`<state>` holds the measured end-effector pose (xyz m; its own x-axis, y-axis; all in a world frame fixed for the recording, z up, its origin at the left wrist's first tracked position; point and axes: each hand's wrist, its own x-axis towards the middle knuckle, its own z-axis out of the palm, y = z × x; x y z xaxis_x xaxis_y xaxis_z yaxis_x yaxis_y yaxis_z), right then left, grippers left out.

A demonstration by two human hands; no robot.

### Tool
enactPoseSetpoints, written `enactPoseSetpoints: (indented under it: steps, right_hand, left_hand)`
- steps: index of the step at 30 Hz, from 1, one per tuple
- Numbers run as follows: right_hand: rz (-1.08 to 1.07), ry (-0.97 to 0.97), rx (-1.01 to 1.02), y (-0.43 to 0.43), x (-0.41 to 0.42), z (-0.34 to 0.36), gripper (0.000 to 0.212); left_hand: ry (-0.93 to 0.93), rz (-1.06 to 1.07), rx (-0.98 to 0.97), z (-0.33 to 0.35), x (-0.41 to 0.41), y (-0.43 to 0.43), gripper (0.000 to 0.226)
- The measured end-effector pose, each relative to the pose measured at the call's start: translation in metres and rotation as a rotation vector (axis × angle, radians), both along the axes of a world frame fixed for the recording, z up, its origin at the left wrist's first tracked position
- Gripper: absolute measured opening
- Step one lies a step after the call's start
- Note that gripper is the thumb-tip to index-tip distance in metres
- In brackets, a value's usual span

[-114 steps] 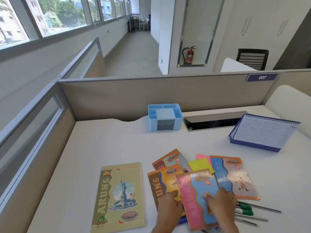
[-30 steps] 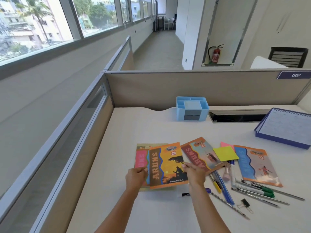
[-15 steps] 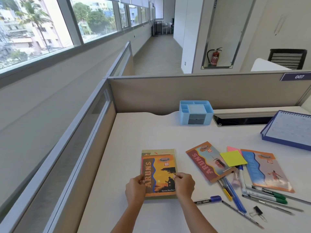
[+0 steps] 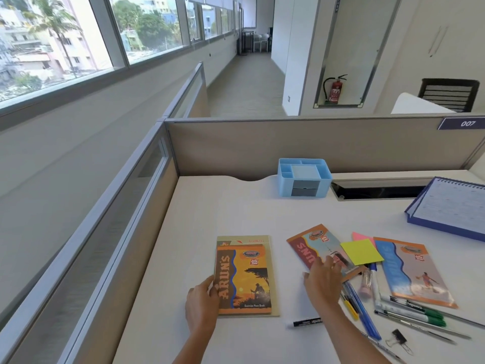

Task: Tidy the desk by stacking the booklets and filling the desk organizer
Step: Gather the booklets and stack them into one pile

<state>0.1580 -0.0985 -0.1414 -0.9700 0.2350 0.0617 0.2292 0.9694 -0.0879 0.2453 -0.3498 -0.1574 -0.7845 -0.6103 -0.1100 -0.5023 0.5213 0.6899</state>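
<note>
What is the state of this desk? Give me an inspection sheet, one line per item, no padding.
Surface: white desk, flat, its near right part covered.
Job's things: booklet stack, orange cover on top of a larger tan notebook; red-brown booklet and blue booklet loose to its right; pens, green markers, black marker, binder clip and yellow sticky pad scattered there; blue desk organizer at the back, no pens in it.
Clutter: desk calendar at the far right.
Grips: left hand holds the stack's left edge; right hand lies flat on the red-brown booklet.
Cables: nothing seen; open cable slot behind.
Surroundings: partition, fire extinguisher beyond.
</note>
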Motion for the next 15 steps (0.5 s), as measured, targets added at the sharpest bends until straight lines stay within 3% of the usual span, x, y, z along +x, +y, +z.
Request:
enactPoseSetpoints:
  steps: [6, 9, 11, 15]
  right_hand:
    - [0.150, -0.098, 0.113, 0.010, 0.004, 0.003, 0.012]
    - [0.271, 0.054, 0.090, 0.008, 0.008, 0.001, 0.028]
    - [0.307, 0.126, 0.101, 0.003, 0.011, 0.009, 0.028]
    - [0.366, 0.185, 0.114, -0.017, 0.024, 0.021, 0.016]
  left_hand:
    - [0.076, 0.038, 0.032, 0.000, -0.002, 0.004, 0.028]
    - [0.141, 0.031, 0.078, 0.004, -0.004, 0.014, 0.025]
    - [0.183, -0.009, 0.130, 0.007, -0.008, 0.024, 0.023]
    - [0.149, -0.175, 0.458, 0.020, -0.017, 0.051, 0.018]
